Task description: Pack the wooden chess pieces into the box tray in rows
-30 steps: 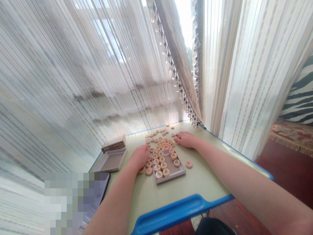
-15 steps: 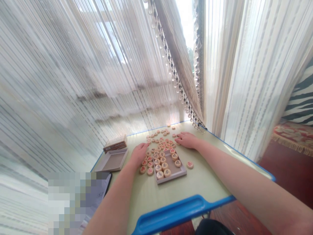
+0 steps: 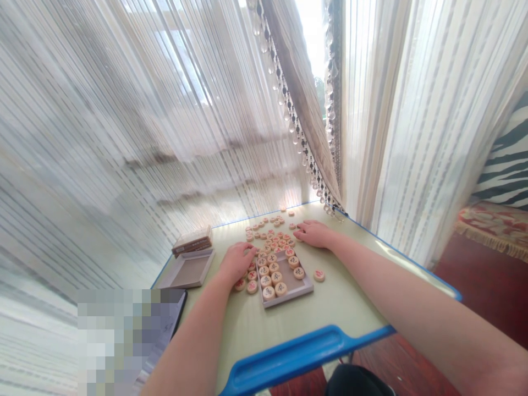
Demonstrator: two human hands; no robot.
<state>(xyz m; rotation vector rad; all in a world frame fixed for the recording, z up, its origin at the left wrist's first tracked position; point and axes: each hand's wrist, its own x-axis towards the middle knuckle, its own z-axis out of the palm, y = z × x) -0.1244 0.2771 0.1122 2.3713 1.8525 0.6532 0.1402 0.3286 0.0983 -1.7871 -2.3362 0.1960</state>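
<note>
My left hand [image 3: 238, 260] reaches over the round wooden Chinese chess pieces left of a shallow box [image 3: 286, 298], fingers stretched toward the box's far left corner. Its palm hides some red-marked pieces [image 3: 252, 286]. Beyond the box's far right corner, my right hand [image 3: 315, 234] rests low with fingers extended and slightly apart, near the edge of the loose pieces [image 3: 280, 242]. Contact under its fingertips is hidden. Inside the box, black-marked pieces [image 3: 276, 278] fill two columns on the left, and several more pieces [image 3: 298, 273] line the right side.
A single red-marked piece [image 3: 319, 275] lies right of the box. An open box lid [image 3: 192, 270] and a flat carton [image 3: 193, 240] sit at the table's left. The table has a blue rim [image 3: 289, 352]. Sheer curtains [image 3: 198, 137] hang behind it.
My left hand has moved slightly right, its fingers now closer to the box's far left corner and over more pieces. My right hand stays almost in place. The view has shifted a little.
</note>
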